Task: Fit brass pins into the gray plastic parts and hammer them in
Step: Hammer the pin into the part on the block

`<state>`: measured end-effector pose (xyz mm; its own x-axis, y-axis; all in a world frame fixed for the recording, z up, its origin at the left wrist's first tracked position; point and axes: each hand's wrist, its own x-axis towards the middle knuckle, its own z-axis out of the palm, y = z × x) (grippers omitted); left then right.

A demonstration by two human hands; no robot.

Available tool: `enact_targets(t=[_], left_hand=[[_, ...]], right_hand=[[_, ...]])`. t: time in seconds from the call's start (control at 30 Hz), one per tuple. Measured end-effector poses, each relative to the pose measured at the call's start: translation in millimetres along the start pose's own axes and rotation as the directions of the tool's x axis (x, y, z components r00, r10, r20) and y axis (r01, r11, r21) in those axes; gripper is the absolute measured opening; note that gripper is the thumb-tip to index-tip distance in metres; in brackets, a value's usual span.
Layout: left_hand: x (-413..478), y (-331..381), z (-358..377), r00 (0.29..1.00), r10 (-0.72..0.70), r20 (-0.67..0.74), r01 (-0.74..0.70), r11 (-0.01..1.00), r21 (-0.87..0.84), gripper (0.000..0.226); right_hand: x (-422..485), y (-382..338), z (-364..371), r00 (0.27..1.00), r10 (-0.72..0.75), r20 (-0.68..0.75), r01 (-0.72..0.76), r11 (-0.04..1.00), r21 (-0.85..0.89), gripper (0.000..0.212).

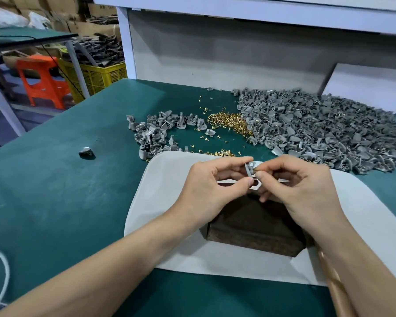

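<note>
My left hand (213,186) pinches a small gray plastic part (250,168) between thumb and forefinger, above a dark wooden block (254,227). My right hand (300,186) pinches a brass pin (256,172) against the part's side; the pin is mostly hidden by the fingertips. The block lies on a white pad (169,202). A heap of loose brass pins (231,121) lies behind on the green table. A wooden handle (332,277), probably the hammer's, lies under my right forearm.
A big pile of gray parts (318,129) fills the right back of the table (66,191); a smaller pile (160,133) sits left of the pins. One single part (86,151) lies apart on the left. A white cable (2,277) curls at the left edge.
</note>
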<state>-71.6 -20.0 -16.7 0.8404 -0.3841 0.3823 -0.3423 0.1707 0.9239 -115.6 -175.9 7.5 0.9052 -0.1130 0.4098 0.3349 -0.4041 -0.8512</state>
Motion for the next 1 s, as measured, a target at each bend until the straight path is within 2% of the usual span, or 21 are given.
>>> enact_targets(t=[0.07, 0.13, 0.2, 0.23, 0.27, 0.3, 0.33, 0.37, 0.47, 0.5, 0.53, 0.6, 0.63, 0.67, 0.7, 0.77, 0.8, 0.87, 1.0], left_hand=[[-1, -1, 1, 0.999, 0.012, -0.033, -0.012, 1.000, -0.004, 0.029], [-1, -2, 1, 0.999, 0.006, -0.045, -0.008, 1.000, -0.030, 0.023], [-1, -3, 0, 0.999, 0.003, -0.047, -0.005, 0.999, -0.053, 0.024], [-1, -3, 0, 0.999, 0.007, -0.046, -0.009, 0.999, -0.050, 0.023], [-2, -2, -1, 0.999, 0.008, -0.032, -0.009, 0.999, -0.038, 0.019], [-1, -3, -1, 0.999, 0.006, -0.036, -0.008, 0.999, -0.032, 0.014], [-1, -3, -2, 0.999, 0.004, -0.036, -0.006, 0.999, -0.034, 0.012], [-1, -2, -2, 0.999, 0.001, -0.035, -0.003, 0.999, -0.045, 0.011], [0, -3, -3, 1.000, 0.008, 0.007, -0.008, 1.000, -0.014, 0.014], [1, -3, -4, 0.999, 0.028, 0.035, -0.029, 0.999, 0.029, 0.015], [1, -2, -4, 0.997, 0.047, 0.060, -0.052, 0.996, 0.073, 0.016], [1, -2, -5, 0.994, 0.060, 0.091, -0.071, 0.989, 0.128, 0.020], [2, -3, -7, 0.994, 0.049, 0.100, -0.063, 0.987, 0.146, 0.021], [2, -4, -7, 0.993, 0.023, 0.118, -0.044, 0.983, 0.177, 0.022], [3, -5, -8, 0.991, -0.018, 0.132, -0.013, 0.974, 0.226, 0.020], [6, -8, -9, 0.980, -0.133, 0.148, 0.084, 0.951, 0.299, 0.018], [6, -7, -9, 0.970, -0.184, 0.159, 0.130, 0.945, 0.299, 0.018], [6, -6, -9, 0.958, -0.221, 0.183, 0.161, 0.941, 0.298, 0.019], [4, 0, -10, 0.955, -0.214, 0.206, 0.143, 0.938, 0.315, 0.021]], right_hand=[[4, -4, -10, 1.000, 0.001, 0.012, -0.002, 0.998, 0.061, 0.017], [10, 0, -27, 0.991, 0.000, -0.135, 0.006, 0.999, 0.043, 0.015], [13, 14, -41, 0.934, 0.079, -0.349, -0.111, 0.991, -0.071, 0.015], [14, 25, -45, 0.912, 0.137, -0.387, -0.231, 0.950, -0.209, 0.012], [10, 34, -48, 0.896, 0.214, -0.389, -0.368, 0.848, -0.382, 0.010], [9, 45, -48, 0.879, 0.299, -0.371, -0.467, 0.696, -0.545, 0.018], [4, 50, -47, 0.855, 0.364, -0.369, -0.517, 0.553, -0.653, 0.027], [2, 50, -44, 0.838, 0.400, -0.372, -0.536, 0.470, -0.702, 0.033], [5, 42, -43, 0.795, 0.482, -0.369, -0.571, 0.387, -0.724, 0.040], [6, 35, -45, 0.762, 0.550, -0.342, -0.606, 0.421, -0.675, 0.037], [9, 27, -49, 0.716, 0.642, -0.274, -0.661, 0.498, -0.561, 0.029], [9, 9, -56, 0.609, 0.791, -0.058, -0.785, 0.590, -0.192, 0.011], [8, 0, -59, 0.596, 0.802, 0.041, -0.802, 0.597, -0.015, 0.009], [4, -8, -62, 0.620, 0.780, 0.090, -0.785, 0.613, 0.091, 0.015], [2, -17, -62, 0.663, 0.743, 0.089, -0.748, 0.653, 0.123, 0.018], [-3, -39, -56, 0.749, 0.659, 0.060, -0.662, 0.747, 0.064, 0.013], [-6, -49, -51, 0.766, 0.639, 0.070, -0.642, 0.766, 0.030, 0.015], [-9, -65, -38, 0.769, 0.632, 0.101, -0.627, 0.775, -0.072, 0.022], [-15, -75, -13, 0.789, 0.614, 0.034, -0.582, 0.764, -0.280, 0.023]])
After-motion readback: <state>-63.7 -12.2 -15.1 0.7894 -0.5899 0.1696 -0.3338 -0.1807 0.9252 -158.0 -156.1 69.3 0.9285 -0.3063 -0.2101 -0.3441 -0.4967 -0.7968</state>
